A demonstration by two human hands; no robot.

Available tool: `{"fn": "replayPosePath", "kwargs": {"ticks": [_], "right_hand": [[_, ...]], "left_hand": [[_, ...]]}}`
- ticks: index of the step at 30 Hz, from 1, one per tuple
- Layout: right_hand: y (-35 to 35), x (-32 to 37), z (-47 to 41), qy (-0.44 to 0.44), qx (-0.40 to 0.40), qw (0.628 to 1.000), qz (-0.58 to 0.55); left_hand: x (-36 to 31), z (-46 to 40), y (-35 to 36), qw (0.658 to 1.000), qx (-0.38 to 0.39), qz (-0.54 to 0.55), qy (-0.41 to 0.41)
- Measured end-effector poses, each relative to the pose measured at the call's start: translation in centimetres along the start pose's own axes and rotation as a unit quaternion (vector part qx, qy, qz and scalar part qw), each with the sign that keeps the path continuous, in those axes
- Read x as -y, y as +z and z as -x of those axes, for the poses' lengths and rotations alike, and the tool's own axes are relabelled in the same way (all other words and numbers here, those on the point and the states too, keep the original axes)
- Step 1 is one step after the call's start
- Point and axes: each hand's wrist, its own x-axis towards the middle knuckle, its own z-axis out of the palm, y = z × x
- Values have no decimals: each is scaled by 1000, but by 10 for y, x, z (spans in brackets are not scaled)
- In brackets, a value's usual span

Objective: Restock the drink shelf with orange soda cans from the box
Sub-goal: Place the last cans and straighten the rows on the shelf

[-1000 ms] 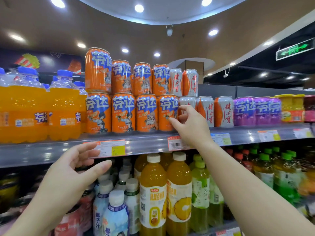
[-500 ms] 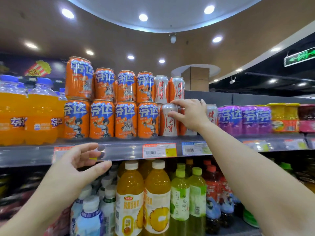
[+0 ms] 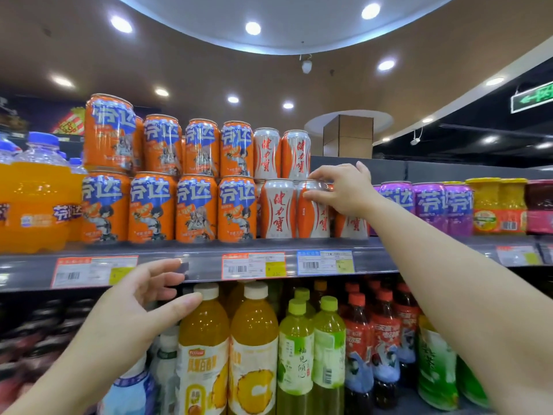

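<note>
Up top, right hand (image 3: pixel 344 190) grips a silver-orange can (image 3: pixel 312 211).

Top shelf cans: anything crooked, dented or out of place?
Only the leftmost upper orange soda can looks tilted and nearer the edge than its row, though lens distortion may exaggerate this. The right hand grips a white-and-orange can. No dents or spills.

"芬达" on orange cans (image 3: pixel 152 205), "健力宝" on silver cans (image 3: pixel 276 208), "柚见倾心" on green bottle (image 3: pixel 296 345)

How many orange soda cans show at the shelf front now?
8: four orange soda cans on the bottom row, four stacked on top. More may sit behind.
</note>
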Motion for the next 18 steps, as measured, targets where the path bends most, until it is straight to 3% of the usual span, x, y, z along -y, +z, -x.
{"fn": "replayPosePath", "kwargs": {"ticks": [4,7,12,18], "right_hand": [[-3,-1,1,-1,-11,1000,-26],[-19,-7,1,45,-44,997,-55],[-39,-34,14,86,89,992,35],[-43,-38,24,56,94,993,-48]], "left_hand": [[2,1,4,1000,-3,2,-8],[1,3,4,1000,-4,8,-13],[2,9,3,1000,4,4,-26],[-2,16,16,999,13,-10,-31]]}}
